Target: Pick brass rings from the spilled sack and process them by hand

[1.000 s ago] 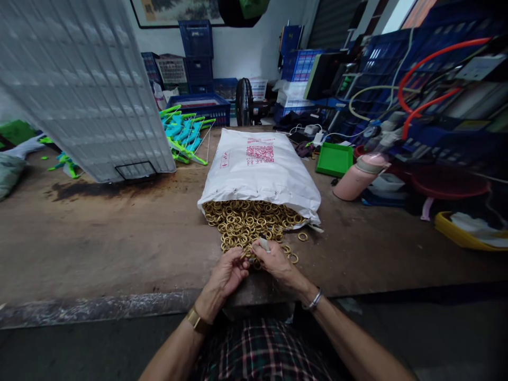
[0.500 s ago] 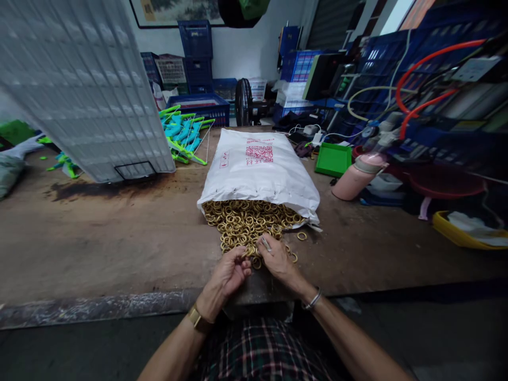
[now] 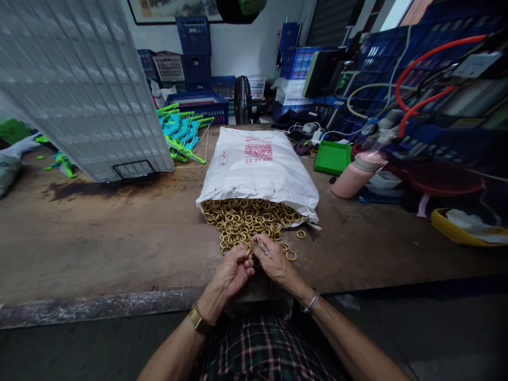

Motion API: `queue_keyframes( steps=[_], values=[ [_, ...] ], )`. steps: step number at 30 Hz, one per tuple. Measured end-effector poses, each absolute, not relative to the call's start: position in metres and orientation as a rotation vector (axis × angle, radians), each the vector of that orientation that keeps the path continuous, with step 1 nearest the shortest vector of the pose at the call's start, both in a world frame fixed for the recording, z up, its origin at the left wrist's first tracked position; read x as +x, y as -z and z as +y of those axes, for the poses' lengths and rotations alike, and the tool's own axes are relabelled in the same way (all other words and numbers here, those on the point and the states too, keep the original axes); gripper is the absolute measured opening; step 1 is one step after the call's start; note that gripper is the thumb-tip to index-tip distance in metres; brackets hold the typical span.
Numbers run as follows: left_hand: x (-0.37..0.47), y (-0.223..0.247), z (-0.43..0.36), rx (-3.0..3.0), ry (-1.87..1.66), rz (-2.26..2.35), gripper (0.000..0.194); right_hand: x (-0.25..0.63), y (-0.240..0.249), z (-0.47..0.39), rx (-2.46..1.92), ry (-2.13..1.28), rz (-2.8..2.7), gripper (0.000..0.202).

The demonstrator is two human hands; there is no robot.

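Note:
A white sack [image 3: 234,174] with red print lies on the table, its mouth facing me. Many gold-coloured rings [image 3: 240,217] spill out of it toward my hands. My left hand [image 3: 232,272] pinches one gold-coloured ring [image 3: 248,248] between thumb and fingertips. Close against it, my right hand [image 3: 277,263] is closed on a small silvery metal tool [image 3: 262,246], whose exact kind I cannot make out. The fingertips of both hands meet at the held ring. A few loose rings [image 3: 291,255] lie to the right of my right hand.
A tall translucent ribbed plastic panel [image 3: 119,100] stands at left, beside blue and green plastic pieces [image 3: 184,132]. On the right are a green tray [image 3: 332,157], a pink bottle [image 3: 355,177] and a yellow basin [image 3: 456,230]. The table's front edge [image 3: 119,306] runs near me.
My right hand has shifted slightly left toward my left hand, bringing the metal tool up to the ring. My left fingers have lifted a little. The view has tilted slightly.

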State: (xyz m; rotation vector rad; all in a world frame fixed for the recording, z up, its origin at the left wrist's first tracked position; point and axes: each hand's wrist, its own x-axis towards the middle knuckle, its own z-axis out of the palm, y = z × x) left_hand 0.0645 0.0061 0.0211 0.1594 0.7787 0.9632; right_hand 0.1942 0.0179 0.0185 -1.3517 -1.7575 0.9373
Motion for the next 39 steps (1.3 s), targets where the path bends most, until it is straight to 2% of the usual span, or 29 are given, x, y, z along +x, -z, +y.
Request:
queue_keyframes(
  steps=[5, 12, 20, 27, 32, 39],
  values=[
    [0.065, -0.023, 0.009, 0.035, -0.926, 0.754, 0.009, 0.197, -0.018, 0.017, -1.274, -0.864, -1.806, 0.022],
    [0.064, -0.033, 0.012, -0.115, -0.766, 0.731, 0.026, 0.202, -0.019, 0.018, -1.226, -0.695, -1.942, 0.019],
    [0.063, -0.035, 0.009, -0.164, -0.696, 0.701, 0.023, 0.204, -0.022, 0.021, -1.229, -0.548, -2.086, 0.011],
    [0.062, -0.025, 0.010, -0.144, -0.678, 0.739, 0.024, 0.203, -0.023, 0.019, -1.116, -0.611, -2.152, 0.015],
    [0.060, -0.023, 0.010, -0.106, -0.672, 0.710, 0.021, 0.202, -0.018, 0.020, -1.223, -0.663, -2.109, 0.013],
    [0.059, -0.021, 0.007, 0.148, -0.764, 0.909, 0.028, 0.200, -0.016, 0.025, -1.389, -0.882, -1.683, 0.032]
  ],
)
